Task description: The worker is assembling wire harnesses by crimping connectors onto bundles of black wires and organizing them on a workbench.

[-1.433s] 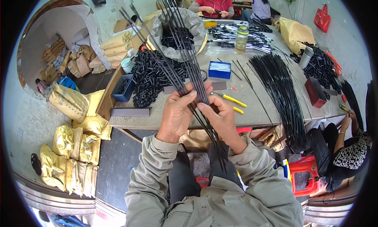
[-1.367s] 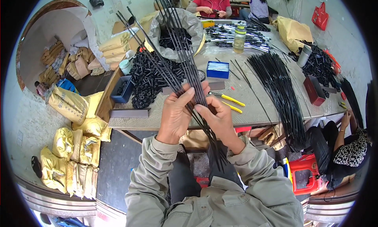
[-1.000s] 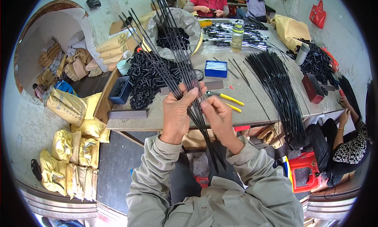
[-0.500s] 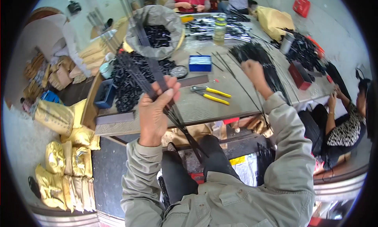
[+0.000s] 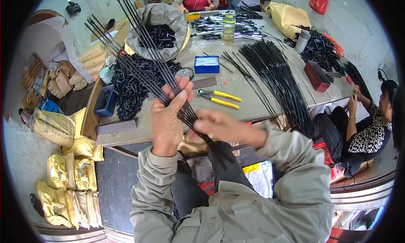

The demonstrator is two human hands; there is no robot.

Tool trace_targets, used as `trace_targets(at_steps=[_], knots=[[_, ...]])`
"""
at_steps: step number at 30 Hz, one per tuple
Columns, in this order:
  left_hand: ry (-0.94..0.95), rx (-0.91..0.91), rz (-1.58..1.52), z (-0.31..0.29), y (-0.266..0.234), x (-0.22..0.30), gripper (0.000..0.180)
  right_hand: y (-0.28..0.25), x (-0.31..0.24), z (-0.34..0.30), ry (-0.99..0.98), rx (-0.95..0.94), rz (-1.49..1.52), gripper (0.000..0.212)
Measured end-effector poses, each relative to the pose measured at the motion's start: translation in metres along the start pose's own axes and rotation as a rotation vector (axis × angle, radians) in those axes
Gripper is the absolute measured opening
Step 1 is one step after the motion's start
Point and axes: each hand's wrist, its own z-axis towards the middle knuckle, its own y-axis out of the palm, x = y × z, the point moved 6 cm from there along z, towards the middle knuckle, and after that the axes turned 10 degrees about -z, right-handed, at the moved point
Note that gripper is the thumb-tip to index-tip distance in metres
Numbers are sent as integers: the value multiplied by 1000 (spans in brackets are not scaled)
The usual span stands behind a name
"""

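Observation:
My left hand point(image 5: 171, 116) is closed round a bundle of thin black rods point(image 5: 158, 53). They slant from the upper left down toward my knees and fan into two groups above my fingers. My right hand point(image 5: 223, 127), blurred by motion, has curled fingers at the lower part of this bundle, just below my left hand. Its fingertips are partly hidden, but they appear closed on the rods. On the table to the right lies a large pile of similar black rods point(image 5: 276, 78), with a few loose rods point(image 5: 253, 80) beside it.
Yellow-handled pliers point(image 5: 219, 98) and a blue box point(image 5: 206, 64) lie mid-table. Black small parts point(image 5: 137, 83) are heaped at left, by a lined sack point(image 5: 162, 19). A bottle point(image 5: 228, 30) and dark red box point(image 5: 316, 78) stand farther off. Co-workers sit across and at right point(image 5: 367, 137).
My right hand has come from the rod pile on the table, left and down to the bundle in my left hand. The bundle stays in my left hand. The view has shifted slightly.

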Motion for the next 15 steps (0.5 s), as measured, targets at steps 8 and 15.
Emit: trace_targets(at_steps=[8,15], knots=[[195,-81,1042,-18,-35,71,25,13,-13,3,55,-24,73,22],[280,-102,957,-15,-42,68,28,70,-22,-8,133,-337,221,22]])
